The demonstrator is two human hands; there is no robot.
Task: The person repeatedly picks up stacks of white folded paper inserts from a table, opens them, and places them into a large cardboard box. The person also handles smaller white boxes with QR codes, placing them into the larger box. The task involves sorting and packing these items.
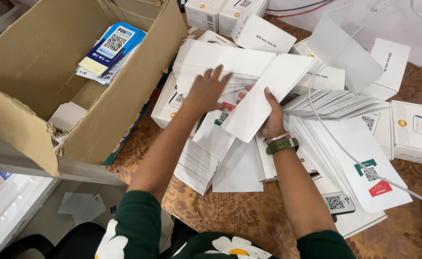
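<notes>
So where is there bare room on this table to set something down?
Bare tablecloth shows along the near edge, between the forearms and below the white envelope stack. The cardboard box has open floor. Around both hands, left hand and right hand, envelopes and white boxes crowd everything.

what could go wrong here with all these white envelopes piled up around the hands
The fanned stack of envelopes by the right hand leans loosely and could slide apart. The white cable lies across that pile, so lifting envelopes may snag it. The small stack near the table edge, below the left hand, might tip to the floor.
</notes>
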